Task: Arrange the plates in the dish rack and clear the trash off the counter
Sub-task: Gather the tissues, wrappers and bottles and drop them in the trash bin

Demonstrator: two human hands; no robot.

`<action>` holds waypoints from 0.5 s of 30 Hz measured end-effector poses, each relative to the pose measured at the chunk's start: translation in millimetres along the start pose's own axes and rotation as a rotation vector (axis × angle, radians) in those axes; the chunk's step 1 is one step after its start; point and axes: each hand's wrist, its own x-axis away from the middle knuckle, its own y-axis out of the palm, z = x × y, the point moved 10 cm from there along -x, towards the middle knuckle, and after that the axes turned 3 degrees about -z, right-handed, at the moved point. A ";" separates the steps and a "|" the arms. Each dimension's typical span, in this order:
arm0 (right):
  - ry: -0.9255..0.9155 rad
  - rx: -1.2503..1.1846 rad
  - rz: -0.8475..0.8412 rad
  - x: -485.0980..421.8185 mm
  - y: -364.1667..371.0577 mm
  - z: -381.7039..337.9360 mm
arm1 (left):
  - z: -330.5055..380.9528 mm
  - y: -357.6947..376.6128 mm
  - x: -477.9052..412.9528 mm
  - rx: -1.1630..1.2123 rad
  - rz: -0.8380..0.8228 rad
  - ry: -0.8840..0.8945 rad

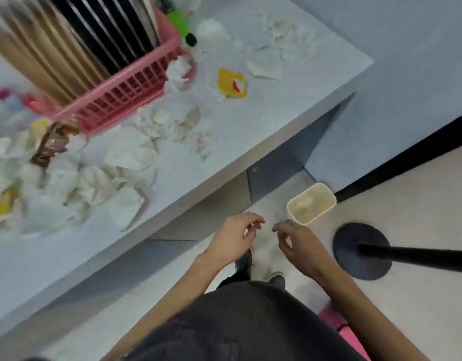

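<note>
Both hands are hanging in front of the person over the floor, off the edge of the tabletop [310, 74]. The left hand [231, 237] and the right hand [298, 247] are sitting close together, fingers loosely curled and holding nothing. A small cream bin [326, 198] is standing on the floor just beyond the right hand, with pale scraps inside. The plates [68, 43], tan and black, are standing on edge in the pink dish rack [125, 92] on the tabletop. Crumpled white paper [99, 175] is lying heaped beside the rack, with a yellow wrapper [232, 82] and a green bottle [177, 22] further along.
</note>
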 end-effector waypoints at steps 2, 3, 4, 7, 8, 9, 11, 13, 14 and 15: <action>-0.137 0.062 -0.092 -12.7 7.7 -32.4 | -16.5 -31.3 32.7 0.039 0.133 -0.108; -0.208 0.069 -0.133 -19.3 13.9 -50.8 | -27.0 -46.7 52.9 0.058 0.206 -0.162; -0.275 0.067 -0.172 -24.8 21.9 -70.3 | -38.1 -60.8 74.8 0.079 0.282 -0.211; -0.423 0.072 -0.276 -30.3 46.5 -129.0 | -71.0 -92.6 142.0 0.175 0.499 -0.376; -0.478 0.091 -0.296 -31.4 54.5 -147.6 | -79.3 -101.4 162.8 0.205 0.566 -0.412; -0.536 0.108 -0.311 -33.2 62.5 -167.1 | -86.6 -109.8 181.7 0.222 0.630 -0.436; -0.632 0.106 -0.355 -34.7 79.1 -208.4 | -101.2 -124.8 215.2 0.234 0.734 -0.469; -0.706 0.095 -0.399 -32.4 93.2 -246.5 | -115.9 -135.7 240.8 0.271 0.817 -0.495; -0.729 0.094 -0.411 -31.4 100.4 -262.7 | -122.0 -139.2 251.7 0.299 0.847 -0.502; -0.748 0.093 -0.419 -30.3 109.0 -278.7 | -127.9 -143.0 262.6 0.315 0.869 -0.505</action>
